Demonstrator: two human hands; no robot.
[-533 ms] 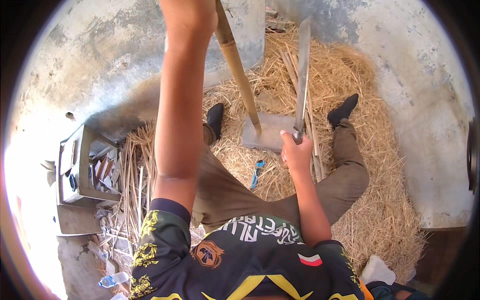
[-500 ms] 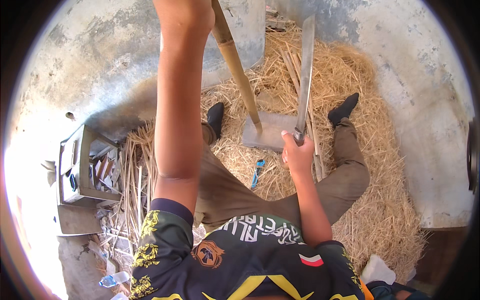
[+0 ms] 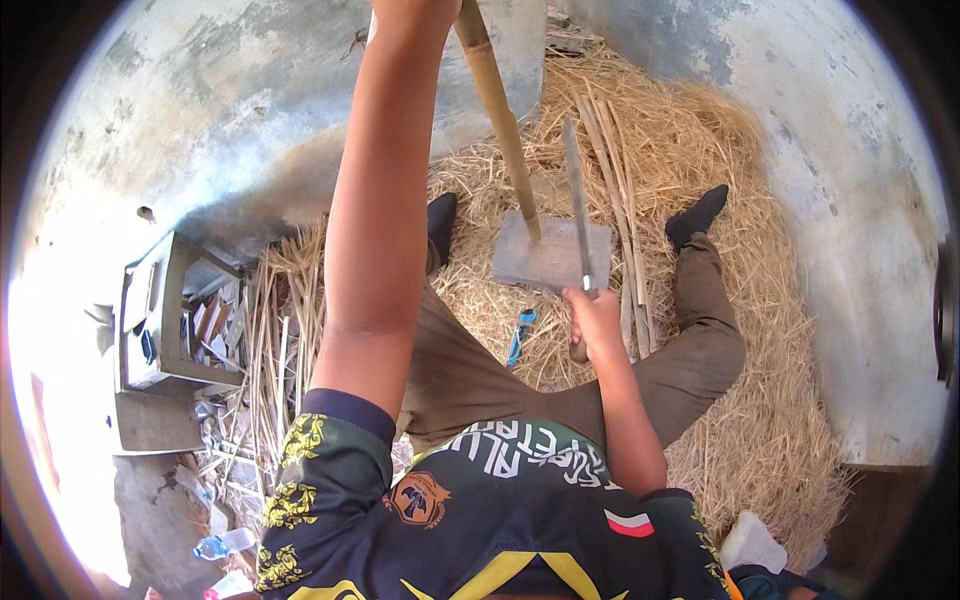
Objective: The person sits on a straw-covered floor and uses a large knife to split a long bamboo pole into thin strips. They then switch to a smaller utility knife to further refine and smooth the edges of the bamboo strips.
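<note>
My right hand (image 3: 598, 325) is closed around the handle of a machete (image 3: 577, 200), whose long blade points away from me over the right part of a wooden block (image 3: 515, 262). On that block rests the lower end of a bamboo pole (image 3: 500, 110), tilted and running up out of the picture. My left arm reaches up beside the pole; only the wrist end of my left hand (image 3: 420, 12) shows at the top edge, and its fingers are hidden. Between my legs, a blue cutter knife (image 3: 521, 337) lies on the straw.
Straw-like shavings (image 3: 690, 130) cover the floor around my spread legs. Split bamboo strips (image 3: 622, 200) lie right of the block, with more strips (image 3: 268, 330) at left beside a wooden stool-like frame (image 3: 180, 330). A plastic bottle (image 3: 225, 544) lies lower left. Worn walls (image 3: 850, 200) stand around.
My right hand has turned and lowered the machete, so its blade now looks narrower and reaches less far. The view has shifted slightly; the pole still stands on the block.
</note>
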